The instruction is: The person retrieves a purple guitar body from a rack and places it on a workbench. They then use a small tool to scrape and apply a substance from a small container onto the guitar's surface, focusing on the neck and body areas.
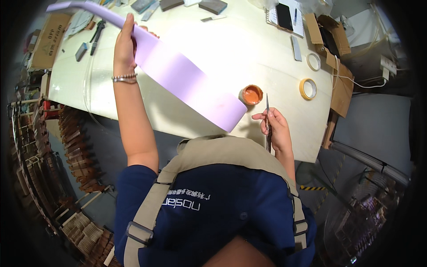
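Observation:
My left hand (126, 44) is raised at the far left, its fingers wrapped round a long, glossy lilac piece (178, 78). This piece has a narrow far end and a broad curved side, resembling a guitar seen edge-on. It slants down over the table to the right. Its near end stands beside a small round pot of orange-brown paste (252, 95). Nearer to me, my right hand (279, 129) is closed on a thin pointed blade with a dark handle (268, 129). The blade points away from me, just right of the pot.
Two tape rolls (308, 89) (313, 62) lie at the right of the pale table (284, 62). A phone (284, 17) rests on a notebook at the back. A black tool with a cord (97, 37) lies at left. Brown wooden parts hang on racks (80, 153).

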{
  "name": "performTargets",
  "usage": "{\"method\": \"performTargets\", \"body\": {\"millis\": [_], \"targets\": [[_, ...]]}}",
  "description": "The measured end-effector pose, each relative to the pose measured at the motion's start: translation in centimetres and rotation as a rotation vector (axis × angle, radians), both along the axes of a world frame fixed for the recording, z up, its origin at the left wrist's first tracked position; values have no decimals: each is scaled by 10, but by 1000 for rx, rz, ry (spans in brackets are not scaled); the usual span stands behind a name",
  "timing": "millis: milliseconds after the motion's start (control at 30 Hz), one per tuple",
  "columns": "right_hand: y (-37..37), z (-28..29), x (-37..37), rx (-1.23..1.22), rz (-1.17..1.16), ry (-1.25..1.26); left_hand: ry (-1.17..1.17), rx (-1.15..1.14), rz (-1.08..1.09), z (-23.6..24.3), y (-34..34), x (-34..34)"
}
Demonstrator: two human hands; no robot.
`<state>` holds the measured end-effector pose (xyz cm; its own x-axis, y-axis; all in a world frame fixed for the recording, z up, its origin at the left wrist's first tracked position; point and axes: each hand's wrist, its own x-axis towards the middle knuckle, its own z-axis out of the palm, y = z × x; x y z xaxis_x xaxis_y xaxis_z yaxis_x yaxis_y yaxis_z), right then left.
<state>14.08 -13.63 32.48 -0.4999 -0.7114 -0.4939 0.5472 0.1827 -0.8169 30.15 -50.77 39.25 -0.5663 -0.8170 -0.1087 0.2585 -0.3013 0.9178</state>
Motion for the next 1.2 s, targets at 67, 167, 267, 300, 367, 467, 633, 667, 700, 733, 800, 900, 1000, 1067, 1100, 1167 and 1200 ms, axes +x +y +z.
{"method": "performTargets", "body": {"millis": [67,167,267,300,367,467,633,667,700,733,800,900,1000,1067,1100,1167,1200], "targets": [[-8,-10,-2,-36,12,-59,13,-35,74,10,7,19],[-22,-17,-6,-13,18,-128,65,-82,132,20,15,40],[-36,-29,-6,12,89,-217,95,-104,187,34,32,47],[-39,-34,-6,21,113,-238,109,-107,188,36,35,51],[-46,-41,-4,-4,176,-255,135,-111,188,38,40,58],[-52,-43,0,-39,198,-294,138,-136,211,39,47,66],[-53,-46,8,-64,166,-267,24,-221,265,50,60,68],[-53,-47,8,-62,168,-254,12,-233,265,53,62,66],[-53,-46,11,-60,170,-242,0,-245,264,55,64,65],[-54,-45,14,-55,146,-246,-11,-263,260,57,66,65],[-55,-45,17,-28,136,-263,-23,-291,251,59,71,65],[-53,-46,19,-26,126,-266,-65,-336,265,63,78,59],[-51,-51,19,-48,118,-258,-63,-354,262,71,87,50],[-48,-56,18,-75,103,-250,-37,-366,135,75,84,53],[-47,-57,19,-122,43,-281,84,-385,24,77,84,54],[-45,-59,26,-214,-81,-343,323,-414,-203,84,86,56],[-45,-59,29,-266,-126,-355,327,-469,-267,88,82,62]]}}
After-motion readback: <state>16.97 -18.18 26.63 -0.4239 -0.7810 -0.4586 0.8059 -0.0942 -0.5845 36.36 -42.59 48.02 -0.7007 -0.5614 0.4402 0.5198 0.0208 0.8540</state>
